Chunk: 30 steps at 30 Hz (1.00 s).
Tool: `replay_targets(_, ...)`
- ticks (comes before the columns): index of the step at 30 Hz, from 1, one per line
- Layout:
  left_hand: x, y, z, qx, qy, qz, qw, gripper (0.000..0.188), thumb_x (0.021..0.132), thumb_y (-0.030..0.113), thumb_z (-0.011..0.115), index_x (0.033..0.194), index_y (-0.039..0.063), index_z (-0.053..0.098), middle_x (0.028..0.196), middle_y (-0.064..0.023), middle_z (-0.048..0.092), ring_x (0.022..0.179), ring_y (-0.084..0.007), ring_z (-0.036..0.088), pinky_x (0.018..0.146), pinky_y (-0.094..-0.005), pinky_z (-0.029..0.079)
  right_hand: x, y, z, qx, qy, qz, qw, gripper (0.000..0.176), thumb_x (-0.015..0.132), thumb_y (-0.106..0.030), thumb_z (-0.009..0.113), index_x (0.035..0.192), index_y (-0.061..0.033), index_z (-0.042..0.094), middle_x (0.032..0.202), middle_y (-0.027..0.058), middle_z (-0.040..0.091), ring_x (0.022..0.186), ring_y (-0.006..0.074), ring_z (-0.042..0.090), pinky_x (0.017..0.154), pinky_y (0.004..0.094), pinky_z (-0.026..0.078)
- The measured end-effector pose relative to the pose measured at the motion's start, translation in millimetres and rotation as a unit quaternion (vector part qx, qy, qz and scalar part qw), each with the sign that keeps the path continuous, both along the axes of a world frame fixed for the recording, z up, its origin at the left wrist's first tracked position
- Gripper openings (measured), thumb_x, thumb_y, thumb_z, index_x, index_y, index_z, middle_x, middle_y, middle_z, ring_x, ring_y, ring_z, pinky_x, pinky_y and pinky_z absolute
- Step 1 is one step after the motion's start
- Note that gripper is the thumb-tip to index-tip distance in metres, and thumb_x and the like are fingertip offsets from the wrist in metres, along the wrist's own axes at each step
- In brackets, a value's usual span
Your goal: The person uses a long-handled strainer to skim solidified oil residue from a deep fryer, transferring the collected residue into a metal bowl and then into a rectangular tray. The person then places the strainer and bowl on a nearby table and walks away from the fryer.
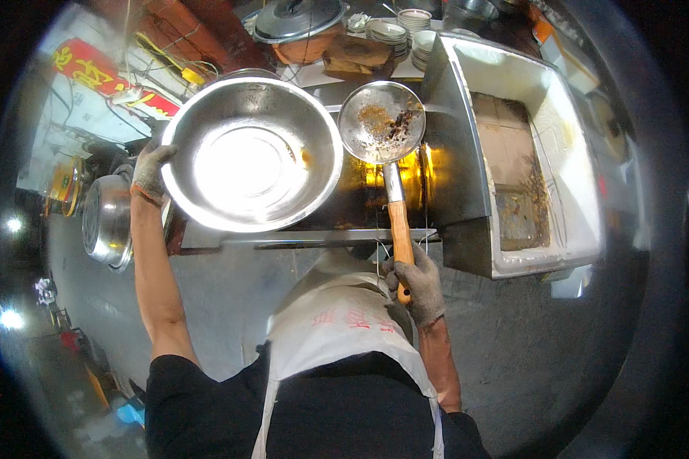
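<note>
Both hands wear knitted work gloves. My left hand (152,172) grips the left rim of a large stainless steel basin (316,195), which is tilted so its inside shows, with a small brownish spot on its right wall. My right hand (420,284) is closed around the wooden handle of a round metal mesh skimmer (382,143). Brown and dark crumbs (387,120) lie in the skimmer's bowl. Beneath the skimmer and right of the basin, a metal vat of golden liquid (416,178) partly shows.
A deep, white-lined metal box (580,224) with brown residue stands at the right. Stacked bowls (413,22), a wooden block (359,56) and a lidded pot (298,26) are at the back. Another metal basin (106,215) sits left of my forearm. Thin wires hang near the vat.
</note>
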<state>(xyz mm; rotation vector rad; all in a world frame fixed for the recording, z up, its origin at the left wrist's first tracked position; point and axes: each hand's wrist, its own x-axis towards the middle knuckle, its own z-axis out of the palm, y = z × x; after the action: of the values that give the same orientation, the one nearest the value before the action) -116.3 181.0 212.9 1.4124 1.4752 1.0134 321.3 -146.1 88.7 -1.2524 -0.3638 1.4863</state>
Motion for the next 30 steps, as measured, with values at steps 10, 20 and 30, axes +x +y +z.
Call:
replay_targets(10,-2,-12,-12,-0.062,-0.047,0.076,0.994,0.039,0.085,0.006,0.069,0.122,-0.004,0.065,0.105,-0.0133,0.071,0.096,-0.0231,0.066,0.091,-0.0339,0.050,-11,23,-7,0.017,0.021,0.015,1.000,0.053,0.090,-0.012,0.065,0.139,0.0050,0.053,0.092,0.0078,0.068,0.072,0.0122,0.063,0.061,0.0275,0.052)
replay_targets(20,49,-51,12,-0.136,-0.116,0.116,0.977,0.036,0.088,0.010,0.064,0.122,-0.005,0.066,0.111,-0.0168,0.069,0.101,-0.0273,0.066,0.090,-0.0385,0.053,-32,51,-34,0.082,0.047,0.010,0.995,0.057,0.092,-0.006,0.064,0.145,0.0041,0.046,0.097,0.0096,0.068,0.071,0.0124,0.063,0.063,0.0250,0.053)
replay_targets(30,16,-45,8,-0.135,-0.089,0.114,0.980,0.039,0.086,0.014,0.067,0.120,-0.006,0.068,0.111,-0.0138,0.070,0.100,-0.0269,0.066,0.092,-0.0385,0.051,-38,59,-50,0.090,0.046,-0.006,0.995,0.059,0.092,-0.006,0.063,0.148,0.0026,0.044,0.094,0.0089,0.067,0.069,0.0132,0.063,0.058,0.0271,0.054)
